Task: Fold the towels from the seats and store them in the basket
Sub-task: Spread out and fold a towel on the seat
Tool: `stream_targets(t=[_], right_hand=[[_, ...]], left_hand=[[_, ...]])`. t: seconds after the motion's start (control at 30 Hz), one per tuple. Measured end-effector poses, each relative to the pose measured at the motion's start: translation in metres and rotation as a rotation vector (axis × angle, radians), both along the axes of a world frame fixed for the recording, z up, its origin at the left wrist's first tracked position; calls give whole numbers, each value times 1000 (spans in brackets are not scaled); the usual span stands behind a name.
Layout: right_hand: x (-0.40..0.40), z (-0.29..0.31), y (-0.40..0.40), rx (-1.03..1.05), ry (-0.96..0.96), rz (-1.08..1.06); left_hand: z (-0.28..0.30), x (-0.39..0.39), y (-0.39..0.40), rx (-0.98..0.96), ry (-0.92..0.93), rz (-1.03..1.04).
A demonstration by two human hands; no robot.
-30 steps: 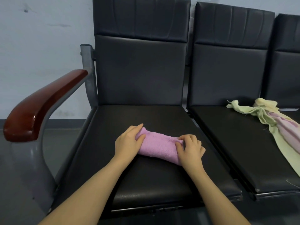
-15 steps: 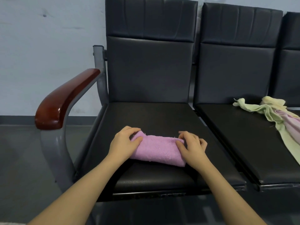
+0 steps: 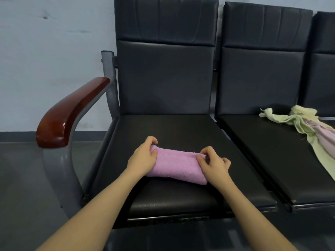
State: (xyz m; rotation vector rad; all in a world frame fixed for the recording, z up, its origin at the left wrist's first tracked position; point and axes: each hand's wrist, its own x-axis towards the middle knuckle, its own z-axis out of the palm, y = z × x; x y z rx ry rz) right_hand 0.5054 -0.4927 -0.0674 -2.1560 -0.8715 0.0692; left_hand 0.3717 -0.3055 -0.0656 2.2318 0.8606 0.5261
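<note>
Now both hands grasp the folded pink towel (image 3: 178, 166) on the left seat (image 3: 181, 129): the left hand (image 3: 143, 158) pinches its left end, the right hand (image 3: 213, 164) its right end, fingers curled. Unfolded green and pink towels (image 3: 306, 127) on the next seat (image 3: 272, 151) run off the frame's right edge

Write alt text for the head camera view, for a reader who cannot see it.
Two bare hands pinch the ends of a folded pink towel on a black seat: left hand at its left end, right hand at its right. Crumpled green and pink towels lie on the next seat.
</note>
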Motion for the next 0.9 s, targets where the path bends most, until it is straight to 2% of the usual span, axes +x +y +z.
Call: stream_targets(t=[0.17, 0.33, 0.43, 0.63, 0.73, 0.9], right_hand=[[5, -3, 7, -151, 36, -35], [-1, -5, -3, -199, 31, 50], [-5, -3, -9, -254, -1, 72], [-11, -3, -15, -313, -8, 117], [-16, -4, -17, -230, -38, 153], [-25, -9, -22, -109, 95, 162]], left_hand=[[1, 8, 1, -29, 194, 83], [7, -5, -4, 233, 389, 35], [10, -12, -11, 212, 422, 6], [4, -21, -28, 271, 304, -7], [3, -24, -33, 244, 211, -20], [3, -35, -40, 98, -9, 4]])
